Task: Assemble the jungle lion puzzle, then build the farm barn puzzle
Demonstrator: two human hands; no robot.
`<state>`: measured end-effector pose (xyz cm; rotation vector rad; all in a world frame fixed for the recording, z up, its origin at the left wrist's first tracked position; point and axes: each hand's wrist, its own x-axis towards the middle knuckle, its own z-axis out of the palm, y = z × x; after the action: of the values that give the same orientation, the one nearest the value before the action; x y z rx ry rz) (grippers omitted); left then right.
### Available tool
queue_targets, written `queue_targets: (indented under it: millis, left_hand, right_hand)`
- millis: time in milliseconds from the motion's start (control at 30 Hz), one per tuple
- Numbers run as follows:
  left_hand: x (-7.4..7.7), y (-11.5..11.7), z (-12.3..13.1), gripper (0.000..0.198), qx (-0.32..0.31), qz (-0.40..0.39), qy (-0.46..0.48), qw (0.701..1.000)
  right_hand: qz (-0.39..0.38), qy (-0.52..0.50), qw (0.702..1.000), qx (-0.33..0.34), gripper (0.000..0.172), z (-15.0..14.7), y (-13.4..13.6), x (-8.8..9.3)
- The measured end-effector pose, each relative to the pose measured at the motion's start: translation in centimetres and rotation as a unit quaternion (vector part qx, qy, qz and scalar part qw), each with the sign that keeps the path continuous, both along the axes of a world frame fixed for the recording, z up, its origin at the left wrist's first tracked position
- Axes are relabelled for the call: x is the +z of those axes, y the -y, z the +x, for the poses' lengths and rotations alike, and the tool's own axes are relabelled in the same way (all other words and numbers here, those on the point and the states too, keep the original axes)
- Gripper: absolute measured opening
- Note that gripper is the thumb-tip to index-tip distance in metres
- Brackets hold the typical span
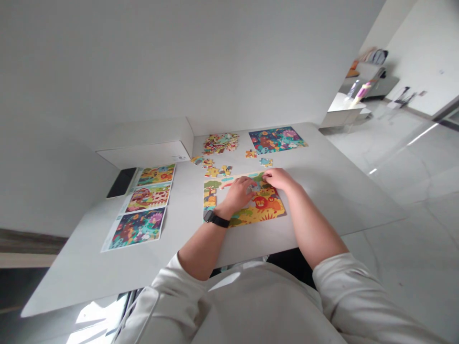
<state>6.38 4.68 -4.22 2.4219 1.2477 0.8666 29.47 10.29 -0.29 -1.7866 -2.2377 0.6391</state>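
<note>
A partly assembled jigsaw puzzle with a yellow ground and red-maned lions lies before me, with bare gaps toward its left and middle. My left hand, a black watch on its wrist, rests over the puzzle's middle. Its thumb and fingers are apart around a grey-blue patch and hide part of the picture. At the upper right edge, my right hand has its fingers pinched together on a puzzle piece, mostly covered by the fingertips. Several loose puzzle pieces lie just beyond the puzzle's upper left.
A heap of pieces sits at the back, beside a dark blue finished picture. Single pieces, one orange and one light blue, lie nearer. Leftward are a printed picture sheet, a phone and a white box.
</note>
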Motion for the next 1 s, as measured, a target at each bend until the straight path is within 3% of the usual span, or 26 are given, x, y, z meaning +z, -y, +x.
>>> queue_targets:
  millis: [200, 667, 867, 1000]
  left_hand:
    - [-0.8, 0.2, -0.2, 0.034, 0.015, -0.002, 0.013, 1.0]
    - [-1.7, 0.0, 0.3, 0.023, 0.004, 0.003, -0.004, 1.0]
    - [-1.5, 0.1, 0.3, 0.024, -0.003, 0.016, -0.008, 1.0]
    - [-1.0, 0.5, 0.4, 0.025, -0.041, 0.023, -0.019, 0.999]
  right_hand:
    - [0.013, 0.005, 1.0, -0.013, 0.02, 0.0, -0.1, -0.4]
    - [0.023, 0.006, 1.0, -0.008, 0.019, -0.1, -0.1, -0.9]
    - [0.022, 0.006, 1.0, -0.01, 0.019, -0.1, -0.1, -0.8]
    - [0.021, -0.005, 1.0, -0.013, 0.019, 0.0, -0.1, -0.9]
